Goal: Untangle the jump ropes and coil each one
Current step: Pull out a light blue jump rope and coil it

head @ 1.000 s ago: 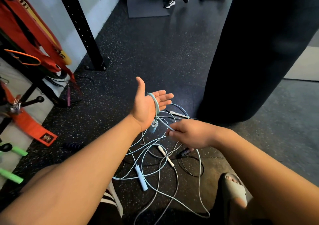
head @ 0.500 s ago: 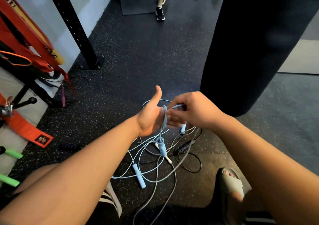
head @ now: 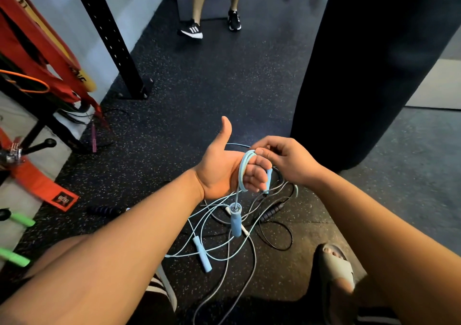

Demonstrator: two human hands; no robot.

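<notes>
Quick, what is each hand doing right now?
Left hand: fingers curled, with the light blue rope looped round them.
Right hand: pinches the same rope at the top of the loops.

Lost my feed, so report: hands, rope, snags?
Left hand looped in light blue rope. Right hand pinches it. One handle dangling. Other ropes tangled on floor.
</notes>
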